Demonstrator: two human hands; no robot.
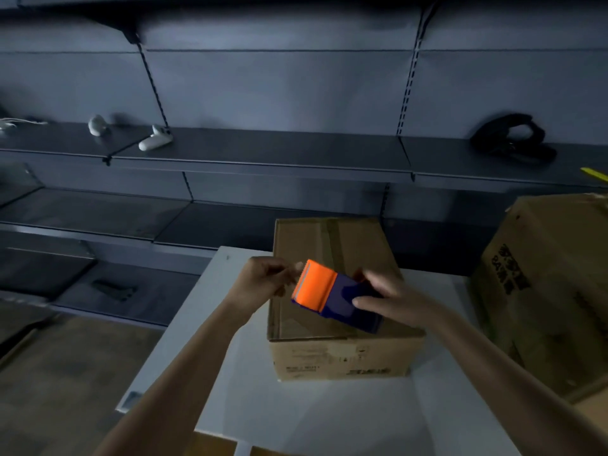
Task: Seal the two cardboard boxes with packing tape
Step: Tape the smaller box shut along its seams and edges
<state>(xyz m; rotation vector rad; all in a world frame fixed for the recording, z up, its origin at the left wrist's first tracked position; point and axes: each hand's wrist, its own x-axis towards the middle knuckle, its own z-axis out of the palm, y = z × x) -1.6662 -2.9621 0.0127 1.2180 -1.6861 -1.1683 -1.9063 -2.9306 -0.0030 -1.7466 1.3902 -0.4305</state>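
Item: tape dispenser [332, 296], orange head and dark blue body, held above the top of the smaller cardboard box [335, 353], which sits toward the far edge of the table [296, 406]. The right hand [388, 297] grips the blue body. The left hand [266, 278] pinches the orange end (tape between the fingers: too blurred to tell). The larger cardboard box [543, 291] stands by the table's right edge.

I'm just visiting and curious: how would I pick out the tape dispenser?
Find the white table before the dark shelves, then the smaller cardboard box on it. Above that box the right hand grips the tape dispenser; it alone is bright orange and dark blue amid brown cardboard.
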